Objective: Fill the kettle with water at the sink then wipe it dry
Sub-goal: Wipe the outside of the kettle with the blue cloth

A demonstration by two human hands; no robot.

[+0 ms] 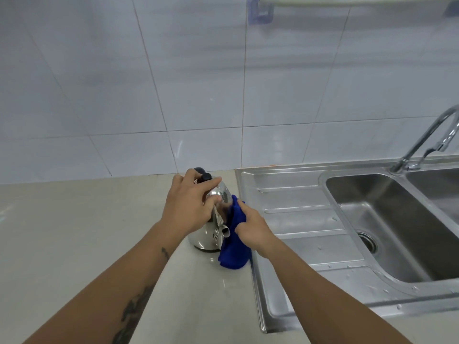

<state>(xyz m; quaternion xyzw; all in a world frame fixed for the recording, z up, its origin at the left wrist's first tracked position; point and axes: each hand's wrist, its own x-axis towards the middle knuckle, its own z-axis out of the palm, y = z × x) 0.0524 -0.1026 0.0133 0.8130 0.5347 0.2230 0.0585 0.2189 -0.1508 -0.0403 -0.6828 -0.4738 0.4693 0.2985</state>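
Note:
A shiny steel kettle (207,238) with a black knob stands upright on the beige counter (74,232), just left of the sink unit, its spout towards me. My left hand (188,204) covers its top and grips the handle. My right hand (250,228) holds a blue cloth (234,254) pressed against the kettle's right side. The cloth hangs down to the counter. Much of the kettle's upper body is hidden by my hands.
A stainless steel sink (387,219) with a ribbed, water-spotted drainboard (298,219) fills the right side. A chrome tap (432,137) curves over the basin at the far right. A white tiled wall (173,83) rises behind, with a rail (347,1) at the top.

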